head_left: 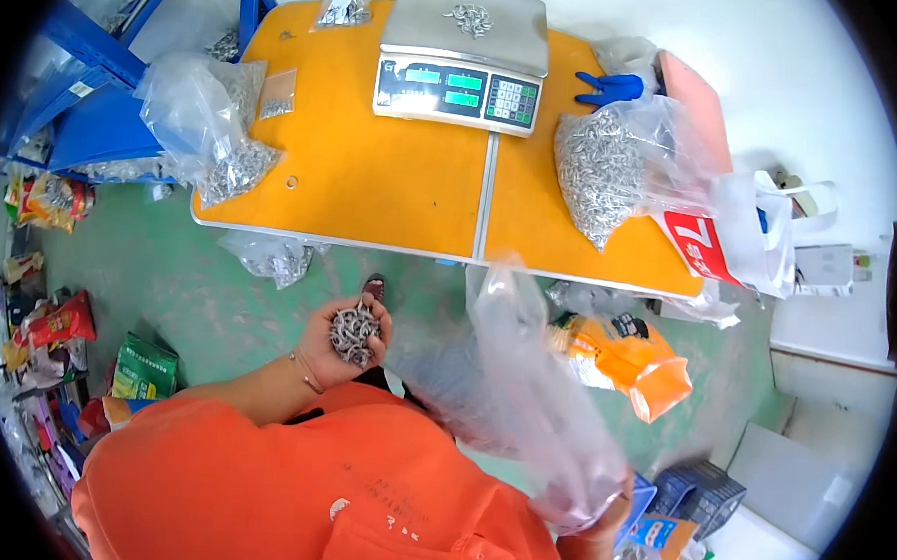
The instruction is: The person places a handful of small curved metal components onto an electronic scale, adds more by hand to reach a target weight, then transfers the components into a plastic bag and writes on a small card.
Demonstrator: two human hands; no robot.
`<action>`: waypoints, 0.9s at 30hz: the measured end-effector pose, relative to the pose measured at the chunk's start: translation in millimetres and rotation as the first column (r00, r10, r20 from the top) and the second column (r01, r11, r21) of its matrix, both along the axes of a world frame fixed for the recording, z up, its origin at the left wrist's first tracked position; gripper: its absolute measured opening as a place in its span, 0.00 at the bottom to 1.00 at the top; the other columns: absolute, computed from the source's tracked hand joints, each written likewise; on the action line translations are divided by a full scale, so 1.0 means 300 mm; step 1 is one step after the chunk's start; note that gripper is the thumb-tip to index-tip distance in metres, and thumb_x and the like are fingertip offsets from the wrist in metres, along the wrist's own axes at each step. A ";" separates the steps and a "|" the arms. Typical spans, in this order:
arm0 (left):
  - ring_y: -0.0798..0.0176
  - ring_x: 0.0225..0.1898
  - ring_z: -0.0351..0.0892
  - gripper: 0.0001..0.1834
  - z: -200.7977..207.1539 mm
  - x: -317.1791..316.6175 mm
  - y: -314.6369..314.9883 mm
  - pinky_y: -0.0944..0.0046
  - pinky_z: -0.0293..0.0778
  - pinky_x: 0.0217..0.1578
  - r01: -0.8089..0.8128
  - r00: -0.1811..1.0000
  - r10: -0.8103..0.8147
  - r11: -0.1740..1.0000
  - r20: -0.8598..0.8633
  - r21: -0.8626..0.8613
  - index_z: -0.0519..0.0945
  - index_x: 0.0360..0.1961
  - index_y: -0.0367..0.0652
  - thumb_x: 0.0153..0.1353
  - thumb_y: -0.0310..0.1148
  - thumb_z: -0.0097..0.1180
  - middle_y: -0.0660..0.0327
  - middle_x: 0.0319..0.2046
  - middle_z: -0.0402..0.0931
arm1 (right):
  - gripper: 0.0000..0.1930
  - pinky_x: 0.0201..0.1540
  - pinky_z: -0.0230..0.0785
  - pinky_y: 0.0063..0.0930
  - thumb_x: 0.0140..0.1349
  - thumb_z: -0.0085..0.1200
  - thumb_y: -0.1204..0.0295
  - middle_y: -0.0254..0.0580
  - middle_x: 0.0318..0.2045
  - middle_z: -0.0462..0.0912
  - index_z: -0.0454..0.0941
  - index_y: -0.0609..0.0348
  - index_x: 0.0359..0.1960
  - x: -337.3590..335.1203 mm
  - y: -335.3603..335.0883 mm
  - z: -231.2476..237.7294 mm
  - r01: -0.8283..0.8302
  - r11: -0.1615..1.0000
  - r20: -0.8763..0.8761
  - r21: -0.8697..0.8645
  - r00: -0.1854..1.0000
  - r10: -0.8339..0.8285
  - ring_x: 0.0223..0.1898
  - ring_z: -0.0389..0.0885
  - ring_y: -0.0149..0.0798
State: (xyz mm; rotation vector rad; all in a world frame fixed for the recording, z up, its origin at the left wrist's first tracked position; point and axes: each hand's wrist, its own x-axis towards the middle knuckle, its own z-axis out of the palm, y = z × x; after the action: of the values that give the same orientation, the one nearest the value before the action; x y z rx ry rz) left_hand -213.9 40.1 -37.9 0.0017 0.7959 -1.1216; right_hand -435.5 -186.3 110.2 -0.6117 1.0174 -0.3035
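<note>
A handful of small, curved silver metal pieces (354,336) is cupped in my left hand (317,346), palm up in front of my body, with the fingers curled round the pile. My right hand (603,519), low on the right, grips one end of a long clear plastic bag (539,384). The bag stretches up toward the table edge and is partly smeared by motion, so I cannot tell whether anything is inside. On the table's far side, a counting scale (457,95) with a lit display carries a small heap of similar metal pieces (470,21).
The yellow table (373,177) holds bulging clear bags of metal parts at left (238,166) and right (603,172), plus a blue glove (609,89). An orange package (630,363) lies beyond my right arm. Blue shelving (98,55) stands at the left.
</note>
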 end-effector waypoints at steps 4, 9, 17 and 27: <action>0.63 0.40 0.73 0.06 0.076 0.079 0.111 0.62 0.72 0.33 -0.075 0.997 0.075 0.997 -0.006 -0.036 0.76 0.31 0.44 0.58 0.33 0.49 0.62 0.32 0.75 | 0.19 0.24 0.67 0.33 0.59 0.39 0.58 0.43 0.29 0.75 0.70 0.59 0.41 0.136 0.087 0.106 0.156 0.977 0.183 -0.143 0.975 -0.128 0.22 0.73 0.42; 0.62 0.40 0.73 0.08 0.130 0.206 0.240 0.62 0.72 0.33 -0.196 0.972 0.200 0.979 0.122 -0.051 0.77 0.31 0.43 0.58 0.34 0.49 0.63 0.32 0.75 | 0.17 0.21 0.62 0.29 0.58 0.40 0.57 0.40 0.25 0.72 0.70 0.57 0.37 0.251 0.145 0.143 0.177 0.945 0.464 -0.275 0.885 -0.031 0.20 0.69 0.38; 0.62 0.42 0.73 0.08 0.151 0.314 0.489 0.63 0.73 0.35 -0.420 0.884 0.431 0.902 0.180 -0.100 0.78 0.32 0.43 0.58 0.33 0.49 0.63 0.34 0.75 | 0.14 0.16 0.54 0.23 0.56 0.42 0.57 0.34 0.17 0.68 0.70 0.55 0.29 0.553 0.240 0.022 -0.151 0.973 0.651 -0.175 0.724 0.229 0.15 0.63 0.31; 0.60 0.42 0.73 0.07 0.262 0.436 0.537 0.62 0.73 0.33 -0.465 0.868 0.476 0.879 0.138 -0.107 0.76 0.33 0.44 0.58 0.34 0.48 0.61 0.35 0.74 | 0.14 0.24 0.64 0.21 0.52 0.45 0.72 0.35 0.28 0.77 0.74 0.64 0.39 0.869 0.339 -0.082 -0.510 0.623 -0.024 -0.594 0.785 0.619 0.23 0.72 0.27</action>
State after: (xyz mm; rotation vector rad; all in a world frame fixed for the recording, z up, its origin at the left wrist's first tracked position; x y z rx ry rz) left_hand -83.2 201.1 40.5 -0.1535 0.5677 -0.6714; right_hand -175.0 -84.7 85.6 -1.4041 0.4827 -0.0856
